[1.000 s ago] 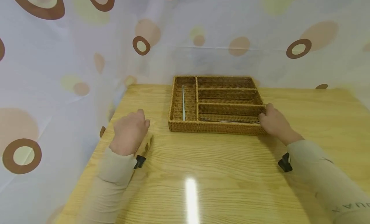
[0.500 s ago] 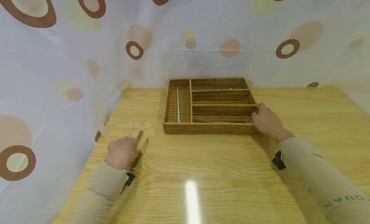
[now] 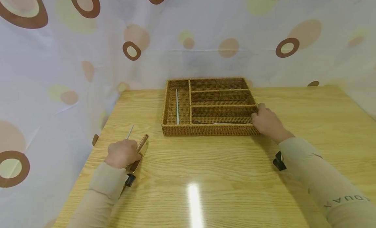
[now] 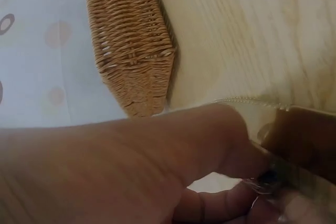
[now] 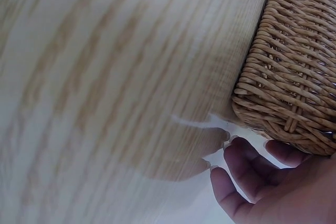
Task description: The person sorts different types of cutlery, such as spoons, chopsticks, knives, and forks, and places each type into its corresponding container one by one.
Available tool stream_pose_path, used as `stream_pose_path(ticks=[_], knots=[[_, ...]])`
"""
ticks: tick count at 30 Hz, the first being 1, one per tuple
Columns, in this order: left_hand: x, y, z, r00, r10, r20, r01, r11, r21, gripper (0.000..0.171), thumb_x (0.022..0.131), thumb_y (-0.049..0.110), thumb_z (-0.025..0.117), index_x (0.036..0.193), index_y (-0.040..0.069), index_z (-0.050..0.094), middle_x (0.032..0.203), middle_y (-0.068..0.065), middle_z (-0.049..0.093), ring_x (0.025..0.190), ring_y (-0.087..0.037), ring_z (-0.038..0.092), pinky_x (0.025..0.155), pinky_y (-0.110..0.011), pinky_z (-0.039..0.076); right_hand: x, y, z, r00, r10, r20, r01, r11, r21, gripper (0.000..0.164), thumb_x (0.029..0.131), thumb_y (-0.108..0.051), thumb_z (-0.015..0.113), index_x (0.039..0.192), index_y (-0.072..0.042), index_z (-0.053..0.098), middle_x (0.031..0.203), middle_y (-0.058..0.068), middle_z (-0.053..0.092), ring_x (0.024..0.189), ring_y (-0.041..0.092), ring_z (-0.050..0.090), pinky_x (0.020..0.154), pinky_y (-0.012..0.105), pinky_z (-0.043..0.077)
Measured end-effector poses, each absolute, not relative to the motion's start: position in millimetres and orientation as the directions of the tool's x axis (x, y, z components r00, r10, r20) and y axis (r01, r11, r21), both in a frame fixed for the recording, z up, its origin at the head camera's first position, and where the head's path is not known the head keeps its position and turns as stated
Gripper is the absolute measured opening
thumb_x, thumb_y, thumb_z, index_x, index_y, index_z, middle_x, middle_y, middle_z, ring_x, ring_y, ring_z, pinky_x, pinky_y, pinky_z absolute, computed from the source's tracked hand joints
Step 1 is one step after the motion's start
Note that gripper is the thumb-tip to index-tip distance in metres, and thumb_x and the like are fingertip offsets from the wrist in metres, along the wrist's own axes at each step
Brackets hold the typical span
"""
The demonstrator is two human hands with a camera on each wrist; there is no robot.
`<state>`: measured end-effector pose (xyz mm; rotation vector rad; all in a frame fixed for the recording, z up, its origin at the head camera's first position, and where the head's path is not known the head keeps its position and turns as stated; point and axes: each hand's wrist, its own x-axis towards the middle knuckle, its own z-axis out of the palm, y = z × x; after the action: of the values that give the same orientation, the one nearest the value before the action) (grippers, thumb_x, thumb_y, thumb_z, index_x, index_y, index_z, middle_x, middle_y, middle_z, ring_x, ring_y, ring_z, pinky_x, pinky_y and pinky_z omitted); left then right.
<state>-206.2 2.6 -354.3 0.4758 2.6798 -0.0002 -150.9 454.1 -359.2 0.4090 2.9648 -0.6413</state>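
Note:
At the left of the head view, my left hand (image 3: 122,153) is low over the table, fingers curled down. Its thumb and fingers pinch a utensil with a textured brown handle (image 3: 143,143), which sticks out past the hand. Beside it lies a shiny gold blade (image 3: 134,166), whose serrated edge shows in the left wrist view. Most of both is hidden by the hand. A thin pale stick (image 3: 129,132) lies just beyond my knuckles. My right hand (image 3: 269,124) grips the front right corner of a wicker cutlery tray (image 3: 210,130), several fingertips curled below that corner in the right wrist view.
Partitions split the tray into several compartments. A long pale stick (image 3: 177,107) lies in the left one, and thin utensils (image 3: 224,123) lie along the front one. Behind the wooden table (image 3: 182,162) hangs a patterned cloth (image 3: 205,32), which also borders its left side.
My left hand has come down and nearer to me onto the utensils, and now pinches the brown-handled one. My right hand stays on the tray corner; the head view has shifted a little.

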Motion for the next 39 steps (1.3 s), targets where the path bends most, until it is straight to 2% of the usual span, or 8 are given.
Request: stream_pose_path(ticks=[7, 15, 19, 22, 25, 28, 30, 39], knots=[[-205.4, 5.0, -357.5, -0.862, 0.344, -0.371, 0.354, 0.934, 0.043, 0.021, 0.089, 0.019, 0.051, 0.07, 0.011, 0.055, 0.061, -0.004, 0.053, 0.052, -0.018, 0.048, 0.049, -0.033, 0.036, -150.2, 452.9, -357.8, -0.962, 0.235, -0.141, 0.272, 0.878, -0.393, 0.061, 0.093, -0.029, 0.015, 0.137, 0.011, 0.003, 0.107, 0.031, 0.047, 0.075, 0.031, 0.046, 0.068, 0.044, 0.037], [-206.5, 15.8, -344.9, -0.863, 0.376, -0.338, 0.407, 0.913, -0.023, 0.026, 0.09, 0.013, 0.047, 0.065, 0.009, 0.053, 0.057, -0.003, 0.051, 0.05, -0.016, 0.044, 0.047, -0.032, 0.039, -146.3, 451.2, -355.8, -0.962, 0.237, -0.134, 0.272, 0.878, -0.395, 0.058, 0.093, -0.028, 0.017, 0.135, 0.011, 0.008, 0.095, 0.024, 0.049, 0.068, 0.028, 0.046, 0.064, 0.041, 0.037], [-210.0, 23.2, -326.8, -0.849, 0.438, -0.294, 0.473, 0.88, -0.054, 0.02, 0.088, 0.004, 0.045, 0.07, 0.006, 0.053, 0.06, -0.005, 0.05, 0.052, -0.017, 0.042, 0.047, -0.034, 0.038, -146.0, 450.4, -356.5, -0.958, 0.254, -0.135, 0.287, 0.871, -0.399, 0.058, 0.093, -0.029, 0.017, 0.136, 0.01, 0.009, 0.099, 0.026, 0.05, 0.074, 0.031, 0.048, 0.067, 0.043, 0.038], [-213.2, 30.3, -313.7, -0.839, 0.516, -0.173, 0.532, 0.845, -0.055, 0.012, 0.087, 0.004, 0.05, 0.075, 0.002, 0.053, 0.062, -0.008, 0.048, 0.05, -0.018, 0.042, 0.041, -0.033, 0.037, -146.4, 450.3, -357.3, -0.956, 0.266, -0.128, 0.295, 0.867, -0.402, 0.059, 0.093, -0.03, 0.017, 0.137, 0.009, 0.007, 0.114, 0.031, 0.045, 0.086, 0.035, 0.05, 0.074, 0.048, 0.04], [-216.6, 41.4, -304.8, -0.807, 0.59, -0.026, 0.591, 0.805, -0.055, 0.006, 0.084, 0.002, 0.054, 0.079, -0.001, 0.052, 0.063, -0.01, 0.046, 0.047, -0.018, 0.043, 0.035, -0.03, 0.035, -146.3, 449.3, -357.7, -0.953, 0.275, -0.129, 0.304, 0.862, -0.406, 0.059, 0.093, -0.029, 0.017, 0.138, 0.008, 0.005, 0.114, 0.031, 0.045, 0.085, 0.035, 0.05, 0.074, 0.048, 0.04], [-220.5, 58.9, -299.2, -0.771, 0.634, 0.056, 0.632, 0.773, -0.057, 0.006, 0.083, 0.003, 0.055, 0.083, -0.002, 0.052, 0.067, -0.01, 0.047, 0.046, -0.018, 0.044, 0.033, -0.029, 0.035, -146.7, 448.3, -358.2, -0.95, 0.281, -0.135, 0.312, 0.859, -0.407, 0.059, 0.093, -0.029, 0.018, 0.138, 0.007, 0.004, 0.093, 0.022, 0.051, 0.071, 0.029, 0.049, 0.07, 0.042, 0.038], [-224.1, 73.7, -295.0, -0.751, 0.655, 0.086, 0.652, 0.756, -0.056, 0.008, 0.083, 0.004, 0.057, 0.087, -0.002, 0.052, 0.071, -0.011, 0.049, 0.047, -0.018, 0.047, 0.034, -0.028, 0.037, -147.1, 447.6, -358.7, -0.95, 0.28, -0.14, 0.313, 0.855, -0.412, 0.059, 0.093, -0.029, 0.018, 0.138, 0.006, 0.004, 0.08, 0.015, 0.049, 0.064, 0.025, 0.046, 0.067, 0.039, 0.036], [-247.5, 149.0, -280.8, -0.634, 0.73, 0.255, 0.74, 0.669, -0.074, 0.006, 0.087, 0.006, 0.055, 0.093, 0.006, 0.057, 0.076, -0.007, 0.058, 0.059, -0.02, 0.054, 0.044, -0.03, 0.045, -146.9, 449.0, -359.4, -0.936, 0.31, -0.165, 0.351, 0.835, -0.424, 0.056, 0.093, -0.031, 0.017, 0.137, 0.002, 0.007, 0.064, 0.007, 0.041, 0.048, 0.019, 0.036, 0.051, 0.033, 0.034]])
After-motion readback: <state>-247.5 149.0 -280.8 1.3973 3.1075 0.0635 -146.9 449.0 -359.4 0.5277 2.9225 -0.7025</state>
